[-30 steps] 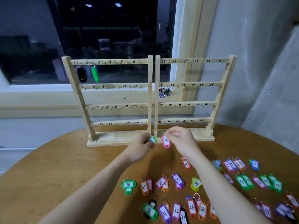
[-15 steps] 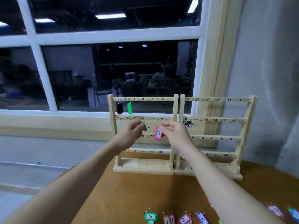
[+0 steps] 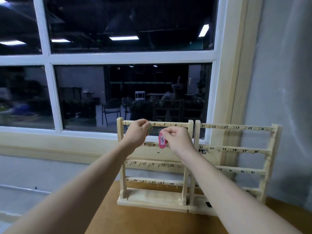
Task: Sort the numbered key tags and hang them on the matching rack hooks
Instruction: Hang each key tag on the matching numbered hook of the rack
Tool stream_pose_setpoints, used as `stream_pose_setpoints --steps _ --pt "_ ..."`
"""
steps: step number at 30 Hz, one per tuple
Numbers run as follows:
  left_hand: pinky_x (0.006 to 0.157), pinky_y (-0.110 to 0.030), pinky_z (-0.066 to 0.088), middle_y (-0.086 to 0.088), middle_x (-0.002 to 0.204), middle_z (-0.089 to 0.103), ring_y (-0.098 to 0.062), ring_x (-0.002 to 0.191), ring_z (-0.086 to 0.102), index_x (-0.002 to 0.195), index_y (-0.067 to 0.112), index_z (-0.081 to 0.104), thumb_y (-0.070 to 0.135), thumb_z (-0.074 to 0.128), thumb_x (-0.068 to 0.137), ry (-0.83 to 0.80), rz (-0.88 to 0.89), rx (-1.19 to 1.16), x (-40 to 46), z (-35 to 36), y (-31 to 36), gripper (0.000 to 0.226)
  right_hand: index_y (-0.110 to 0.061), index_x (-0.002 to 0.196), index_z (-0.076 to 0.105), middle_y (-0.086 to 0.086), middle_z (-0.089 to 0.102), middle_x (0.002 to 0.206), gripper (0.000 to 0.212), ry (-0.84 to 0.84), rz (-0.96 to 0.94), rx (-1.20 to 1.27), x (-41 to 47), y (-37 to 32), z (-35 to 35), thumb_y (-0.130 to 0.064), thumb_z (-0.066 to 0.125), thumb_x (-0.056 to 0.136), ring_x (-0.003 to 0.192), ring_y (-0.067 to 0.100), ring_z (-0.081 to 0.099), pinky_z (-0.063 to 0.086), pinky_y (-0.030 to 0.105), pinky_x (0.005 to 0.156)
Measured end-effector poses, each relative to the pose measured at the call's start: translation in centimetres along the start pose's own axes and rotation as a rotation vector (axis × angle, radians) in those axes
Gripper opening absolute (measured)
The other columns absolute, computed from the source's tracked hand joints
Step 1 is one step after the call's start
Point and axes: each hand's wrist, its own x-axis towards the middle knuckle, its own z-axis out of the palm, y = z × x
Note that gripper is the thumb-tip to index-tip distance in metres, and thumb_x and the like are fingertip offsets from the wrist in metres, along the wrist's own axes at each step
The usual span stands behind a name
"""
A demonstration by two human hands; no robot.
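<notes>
The right hand (image 3: pixel 175 138) pinches the pink tag marked 3 (image 3: pixel 162 141) at its top — the tag hangs below the fingers (image 3: pixel 166 133), in front of the left rack (image 3: pixel 155 163), just under the top rail. The left hand (image 3: pixel 137 133) grips a green tag (image 3: pixel 149 128), mostly hidden behind its curled fingers, at that rail beside the 4 mark.

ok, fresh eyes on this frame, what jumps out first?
The pink tag marked 3, pinched in the right hand just below the top rail of the left wooden rack. Beside it, the left hand holds a green tag up against that same rail. Behind both racks, a big dark window fills the upper frame.
</notes>
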Motion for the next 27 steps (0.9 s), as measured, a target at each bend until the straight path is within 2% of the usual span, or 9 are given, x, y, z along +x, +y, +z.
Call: stream_pose_setpoints --steps 3,7,10,13,17,19,22,24,27 --pt "0.043 -0.022 0.029 -0.001 0.065 0.048 -0.010 0.051 0.037 0.088 0.013 0.064 0.024 0.044 0.107 0.056 0.016 -0.015 0.3 0.2 -0.1 0.030 -0.018 0.095 0.075 -0.002 0.075 0.095 0.014 -0.002 -0.037 0.000 0.6 -0.3 0.5 -0.022 0.063 0.100 0.093 0.012 0.069 0.055 0.020 0.069" --pt "0.048 -0.024 0.034 0.000 0.068 0.054 -0.013 0.056 0.042 0.089 0.016 0.064 0.025 0.045 0.107 0.075 -0.005 0.009 0.7 0.1 -0.7 0.028 -0.014 0.106 0.077 0.001 0.075 0.099 0.019 0.017 -0.030 -0.039 1.6 -0.4 0.8 -0.025 0.062 0.100 0.088 0.010 0.065 0.040 0.005 0.050" --pt "0.046 -0.021 0.036 -0.002 0.069 0.056 -0.012 0.057 0.045 0.096 0.014 0.066 0.026 0.046 0.107 0.055 -0.018 0.040 0.9 -0.1 -1.5 0.026 -0.014 0.108 0.078 0.001 0.075 0.100 0.020 0.024 -0.027 -0.035 2.1 -0.6 1.1 -0.026 0.064 0.100 0.090 0.010 0.067 0.039 0.009 0.055" --pt "0.042 -0.016 0.034 -0.004 0.070 0.055 -0.010 0.055 0.043 0.100 0.014 0.067 0.026 0.045 0.108 0.018 -0.042 0.050 1.0 -0.3 -2.3 0.026 -0.014 0.105 0.077 0.001 0.075 0.095 0.020 0.038 -0.031 -0.056 2.4 -0.8 1.5 -0.027 0.063 0.100 0.081 0.003 0.063 0.038 0.009 0.055" --pt "0.041 -0.021 0.031 -0.005 0.068 0.053 -0.011 0.052 0.039 0.099 0.013 0.067 0.027 0.043 0.108 -0.014 -0.081 0.012 1.0 -0.2 -2.7 0.029 -0.012 0.103 0.078 0.003 0.075 0.094 0.021 0.040 -0.033 -0.069 3.0 -1.1 2.4 -0.026 0.063 0.100 0.082 0.006 0.065 0.042 0.016 0.059" --pt "0.042 -0.023 0.029 -0.004 0.067 0.051 -0.012 0.051 0.037 0.099 0.012 0.067 0.028 0.043 0.108 -0.034 -0.099 -0.023 1.0 -0.2 -2.8 0.030 -0.012 0.101 0.079 0.002 0.074 0.093 0.020 0.041 -0.022 -0.075 3.4 -1.2 2.9 -0.026 0.064 0.100 0.081 0.008 0.066 0.047 0.019 0.060" --pt "0.044 -0.024 0.028 -0.003 0.066 0.051 -0.012 0.051 0.037 0.100 0.013 0.069 0.031 0.044 0.108 -0.061 -0.100 -0.049 0.9 -0.3 -3.3 0.032 -0.013 0.097 0.079 0.003 0.074 0.090 0.019 0.050 0.017 -0.058 4.1 -1.0 3.9 -0.025 0.064 0.099 0.084 0.019 0.072 0.061 0.034 0.069" --pt "0.043 -0.023 0.029 -0.001 0.064 0.053 -0.011 0.050 0.038 0.099 0.013 0.070 0.034 0.045 0.108 -0.057 -0.085 -0.049 0.8 -0.6 -3.8 0.034 -0.013 0.100 0.078 0.006 0.075 0.092 0.020 0.052 0.034 -0.056 4.5 -0.8 4.5 -0.027 0.064 0.099 0.085 0.022 0.074 0.061 0.033 0.062" --pt "0.041 -0.021 0.030 -0.002 0.065 0.057 -0.010 0.048 0.040 0.098 0.015 0.071 0.034 0.045 0.107 -0.049 -0.049 -0.054 0.7 -0.9 -4.3 0.033 -0.013 0.103 0.076 0.008 0.075 0.093 0.022 0.077 0.028 -0.121 4.8 -0.7 5.2 -0.031 0.064 0.099 0.075 0.021 0.075 0.053 0.025 0.048"
